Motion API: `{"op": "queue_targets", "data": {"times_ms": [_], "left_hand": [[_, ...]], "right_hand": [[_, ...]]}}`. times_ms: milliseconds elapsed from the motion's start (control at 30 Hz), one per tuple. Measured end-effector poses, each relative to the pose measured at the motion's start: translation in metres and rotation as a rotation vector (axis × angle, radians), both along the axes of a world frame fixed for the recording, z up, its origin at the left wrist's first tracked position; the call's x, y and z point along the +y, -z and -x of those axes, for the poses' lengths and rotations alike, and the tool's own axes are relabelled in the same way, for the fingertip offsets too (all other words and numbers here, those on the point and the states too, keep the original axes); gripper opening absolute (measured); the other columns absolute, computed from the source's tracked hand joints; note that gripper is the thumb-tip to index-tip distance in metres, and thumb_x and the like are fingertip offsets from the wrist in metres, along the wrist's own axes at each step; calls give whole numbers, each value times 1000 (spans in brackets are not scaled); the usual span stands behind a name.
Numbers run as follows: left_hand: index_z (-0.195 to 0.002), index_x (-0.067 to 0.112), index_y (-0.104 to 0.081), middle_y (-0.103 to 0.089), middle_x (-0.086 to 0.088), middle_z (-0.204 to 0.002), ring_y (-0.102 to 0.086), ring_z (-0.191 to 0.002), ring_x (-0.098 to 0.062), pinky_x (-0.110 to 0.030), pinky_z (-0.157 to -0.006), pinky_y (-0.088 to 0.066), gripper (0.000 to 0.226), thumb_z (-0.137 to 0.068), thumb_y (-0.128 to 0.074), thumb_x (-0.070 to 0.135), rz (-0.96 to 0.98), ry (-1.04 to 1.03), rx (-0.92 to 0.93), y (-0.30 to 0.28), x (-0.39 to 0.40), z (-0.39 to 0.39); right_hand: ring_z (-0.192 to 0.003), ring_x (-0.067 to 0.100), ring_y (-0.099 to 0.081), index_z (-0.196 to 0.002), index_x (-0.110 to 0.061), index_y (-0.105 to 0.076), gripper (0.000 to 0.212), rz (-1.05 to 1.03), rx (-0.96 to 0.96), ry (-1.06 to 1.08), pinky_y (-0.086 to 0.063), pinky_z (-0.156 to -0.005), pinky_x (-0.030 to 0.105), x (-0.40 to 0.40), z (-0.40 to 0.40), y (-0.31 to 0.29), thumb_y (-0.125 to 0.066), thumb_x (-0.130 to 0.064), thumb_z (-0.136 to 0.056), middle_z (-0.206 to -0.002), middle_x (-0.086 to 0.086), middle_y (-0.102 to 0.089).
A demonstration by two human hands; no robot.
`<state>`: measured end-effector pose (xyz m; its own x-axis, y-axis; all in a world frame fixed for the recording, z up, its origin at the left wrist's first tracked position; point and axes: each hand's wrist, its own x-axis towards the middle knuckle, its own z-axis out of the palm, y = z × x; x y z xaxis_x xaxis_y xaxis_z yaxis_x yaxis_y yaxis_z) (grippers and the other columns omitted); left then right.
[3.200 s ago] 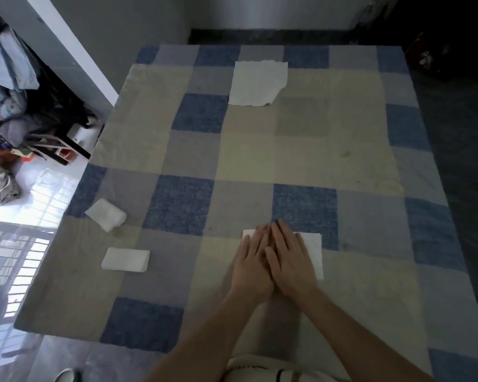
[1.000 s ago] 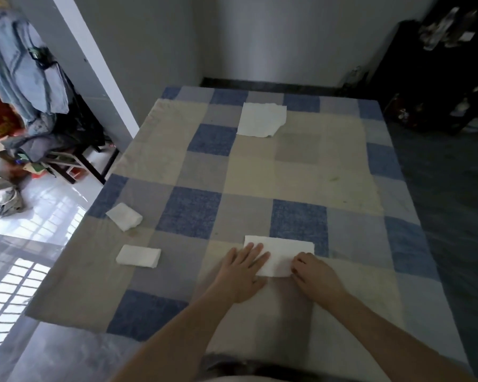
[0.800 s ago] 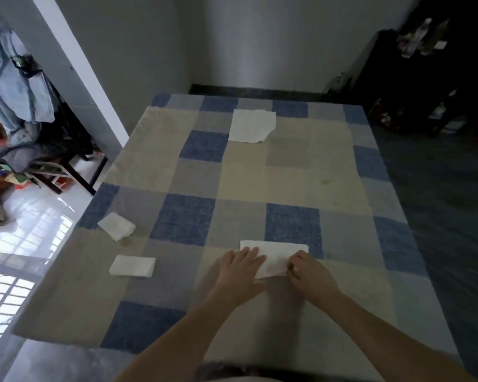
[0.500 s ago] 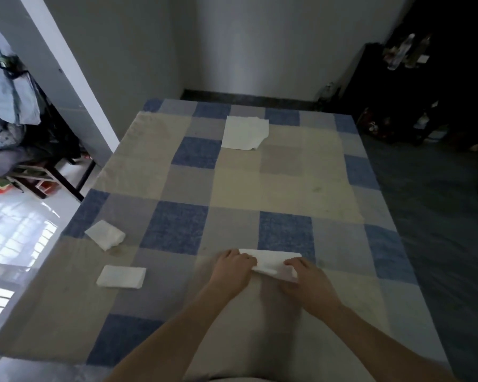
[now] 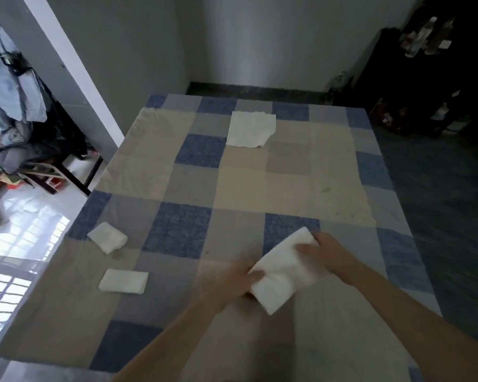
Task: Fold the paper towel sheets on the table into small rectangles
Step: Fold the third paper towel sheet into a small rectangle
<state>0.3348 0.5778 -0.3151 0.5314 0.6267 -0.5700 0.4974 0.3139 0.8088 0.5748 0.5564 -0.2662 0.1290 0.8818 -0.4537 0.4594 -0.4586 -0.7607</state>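
Note:
A folded white paper towel [image 5: 280, 274] is lifted off the checked tablecloth [image 5: 287, 183] near the front edge, tilted on a diagonal. My left hand [image 5: 232, 279] grips its lower left end. My right hand [image 5: 326, 253] pinches its upper right end. Two small folded paper towel rectangles lie at the left: one [image 5: 107, 237] farther back, one [image 5: 123, 281] nearer. A flat unfolded sheet [image 5: 250, 129] lies at the far middle of the table.
The table's left edge borders a white tiled floor with a chair and hanging clothes [image 5: 11, 111]. A grey wall and white pillar [image 5: 75, 67] stand behind on the left. Dark shelving [image 5: 431, 67] stands at the far right beside dark floor.
The towel lay flat under my pressing hands. Both hands have since gripped its ends and lifted it off the cloth, turning it diagonal. The camera has tilted upward.

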Motion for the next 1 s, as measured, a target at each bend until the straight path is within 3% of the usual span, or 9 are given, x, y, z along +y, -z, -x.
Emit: {"op": "queue_targets", "data": {"times_ms": [67,233,333,467,600,700,767,867,1000], "left_hand": [[-119,19,-61,-69,-1,-110,-66,-92,-11,-26,-81,-55,24,-98,-52,27,53,-81,46,8,-15,-5],[-95,11,-63,-68,0,-70,-64,-55,-11,-32,-63,-57,32,-100,-42,36,-65,69,365,7,-32,-9],[-90,19,-62,-68,-6,-93,-66,-86,-27,-37,-77,-50,46,-97,-33,54,-492,351,690,12,-21,0],[-92,22,-51,-60,0,-99,-58,-95,-25,-40,-76,-49,24,-96,-33,37,-908,469,504,26,-1,-4],[-123,15,-56,-51,-3,-134,-47,-125,-22,-38,-107,-41,38,-90,-38,21,-1301,912,224,53,25,-20],[-136,8,-50,-39,-6,-151,-25,-144,-25,-40,-119,-18,46,-95,-44,28,-1293,1099,88,62,50,-35],[-149,14,-31,-24,-3,-158,-10,-149,-22,-41,-120,-6,58,-98,-41,39,-1274,1201,133,70,61,-37],[-154,22,-13,-11,-1,-162,4,-149,-19,-42,-121,-5,61,-102,-33,45,-1266,1205,177,80,67,-34],[-153,20,-16,-20,-3,-160,-4,-149,-23,-41,-120,-7,57,-103,-31,43,-1350,1187,130,80,58,-30]], "right_hand": [[-66,9,-49,-75,-19,-48,25,62,-184,-136,-33,-57,21,23,-4,13,-62,-32,-91,-74,-4,-49],[-63,10,-44,-71,-17,-48,25,119,-363,-369,-28,-54,24,60,-1,48,-63,-28,-88,-71,-3,-45],[-54,11,-34,-61,-19,-34,38,90,-344,-435,-22,-51,25,70,6,59,-61,-19,-88,-63,-1,-35],[-55,12,-37,-61,-20,-37,37,66,-339,-450,-26,-53,27,80,8,69,-60,-18,-89,-63,-1,-40],[-52,12,-34,-60,-20,-38,37,61,-321,-468,-25,-52,27,86,3,76,-60,-21,-89,-60,-2,-37],[-54,13,-35,-72,-12,-50,23,54,-303,-487,-25,-52,27,85,-3,79,-60,-23,-89,-64,0,-40],[-57,15,-35,-79,-7,-56,20,47,-287,-479,-24,-52,27,84,-5,80,-61,-24,-89,-67,4,-41],[-59,15,-37,-82,-6,-57,20,28,-266,-444,-25,-53,26,81,-5,82,-63,-23,-89,-69,4,-44],[-55,7,-37,-83,-13,-58,13,20,-232,-413,-26,-51,20,78,-6,83,-63,-22,-88,-64,-5,-43]]}}
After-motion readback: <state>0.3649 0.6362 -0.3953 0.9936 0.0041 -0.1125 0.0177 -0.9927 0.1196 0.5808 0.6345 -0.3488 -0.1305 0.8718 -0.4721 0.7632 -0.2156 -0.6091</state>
